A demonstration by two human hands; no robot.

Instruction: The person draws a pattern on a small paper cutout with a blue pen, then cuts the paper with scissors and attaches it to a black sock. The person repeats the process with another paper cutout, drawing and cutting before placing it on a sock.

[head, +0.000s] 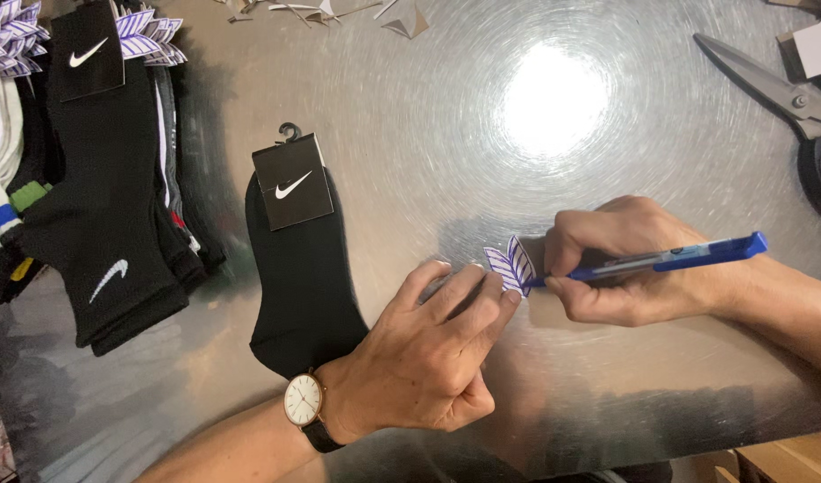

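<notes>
The left hand (428, 358), nearest the camera with a white-faced wristwatch (304, 400) on its wrist, lies flat on the brushed metal table (410, 116), its fingers stretched out and close together, the fingertips (511, 295) pressing on the small striped paper tag (511, 266). That tag, white with blue-purple lines and cut in leaf-like points, stands up from the table between the two hands. Just right of the tag, the right hand (621, 259) is curled around a blue pen (661, 261), gripped in a writing hold with its tip meeting the tag's lower edge. Left of the tag, partly under the left wrist, a black sock (299, 286) lies flat with a black cardboard header and a small hook at its top. Further left of the tag, a stack of black socks (106, 197) rests with other white and coloured socks at the table's edge, topped by a bunch of similar striped tags (147, 31). Well beyond the tag to the right lie large scissors (786, 98), and paper scraps (366, 13) are scattered along the far edge.
</notes>
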